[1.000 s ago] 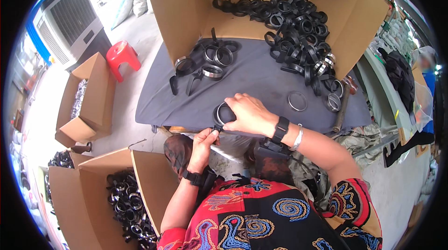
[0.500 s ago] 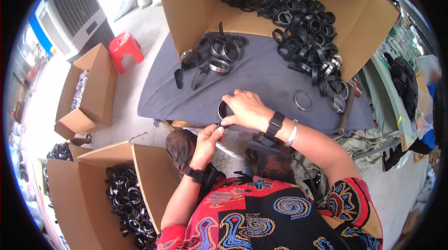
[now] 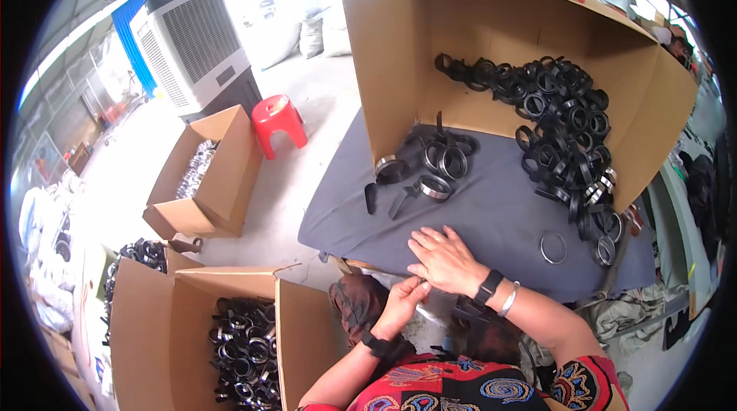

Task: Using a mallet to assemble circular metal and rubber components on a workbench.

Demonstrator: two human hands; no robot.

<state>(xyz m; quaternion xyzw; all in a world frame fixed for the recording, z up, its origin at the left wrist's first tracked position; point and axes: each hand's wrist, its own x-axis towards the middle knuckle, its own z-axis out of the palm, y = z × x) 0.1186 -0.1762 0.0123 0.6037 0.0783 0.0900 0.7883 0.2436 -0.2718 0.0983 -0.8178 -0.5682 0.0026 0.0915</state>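
Note:
At the front edge of a table covered in grey cloth (image 3: 491,207), my two hands meet. My left hand (image 3: 402,307) is closed, its thumb and fingers pinching the handle of a black ring. My right hand (image 3: 448,264) lies over that ring with its fingers stretched across and its thumb against my left thumb; it hides nearly all of the ring. Beyond my hands lie several black rings with handles and silvery metal bands (image 3: 435,188). A loose thin metal ring (image 3: 541,246) rests to the right of my right hand.
An open cardboard box (image 3: 388,50) on its side holds a heap of black rings (image 3: 572,115). At lower left stands another box (image 3: 146,326) of finished-looking banded rings (image 3: 244,349). Farther left are a box of metal rings (image 3: 198,169), a red stool (image 3: 279,123) and an air cooler (image 3: 192,39).
The view has tilted up and shifted left, so everything sits lower and farther right. The black ring, partly visible earlier beside my right hand, is now covered by it.

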